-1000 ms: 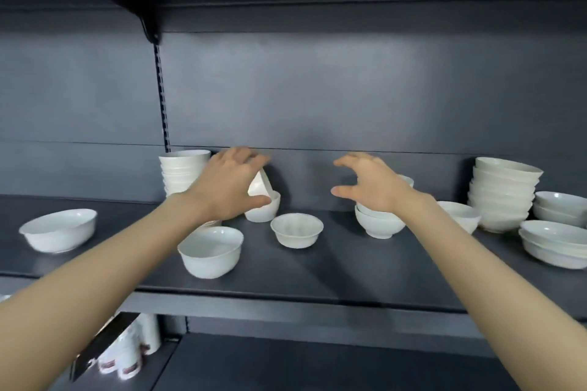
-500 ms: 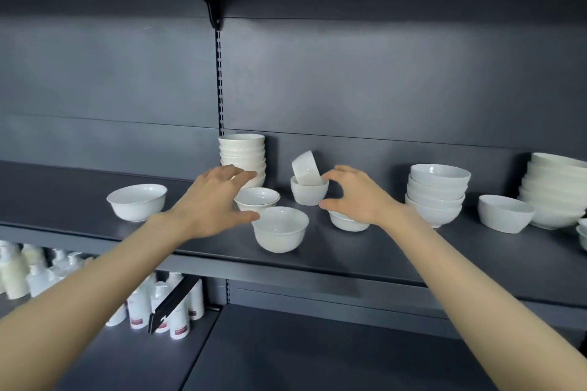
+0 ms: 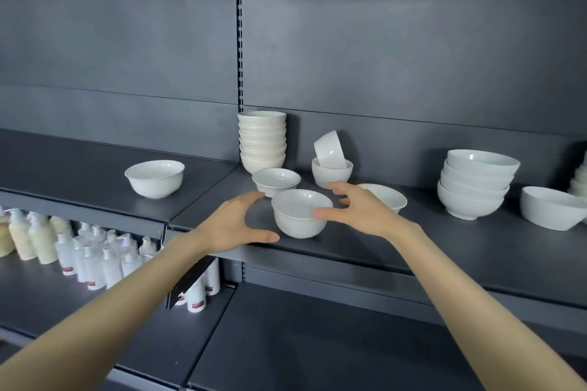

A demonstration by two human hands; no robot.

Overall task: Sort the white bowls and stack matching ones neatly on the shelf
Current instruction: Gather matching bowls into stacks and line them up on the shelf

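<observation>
A deep white bowl (image 3: 298, 216) stands near the front edge of the dark shelf (image 3: 413, 251). My left hand (image 3: 235, 225) is spread just left of it, fingers apart, thumb near its base. My right hand (image 3: 359, 209) is at its right side, thumb touching the rim, fingers curved above. Behind it sit a small shallow bowl (image 3: 275, 179), a tall stack of small bowls (image 3: 262, 141), and a cup-like bowl tipped inside another (image 3: 332, 162). A wide bowl (image 3: 389, 197) lies partly hidden behind my right hand.
A lone bowl (image 3: 155, 178) rests on the left shelf section. A stack of larger bowls (image 3: 476, 182) and a single bowl (image 3: 552, 208) stand at the right. White pump bottles (image 3: 95, 260) fill the lower left shelf. A slotted upright (image 3: 239, 51) runs up the back wall.
The view has swung left and closer. Both hands came down and forward from the rear bowls and now flank the front deep bowl, the right thumb reaching its rim.
</observation>
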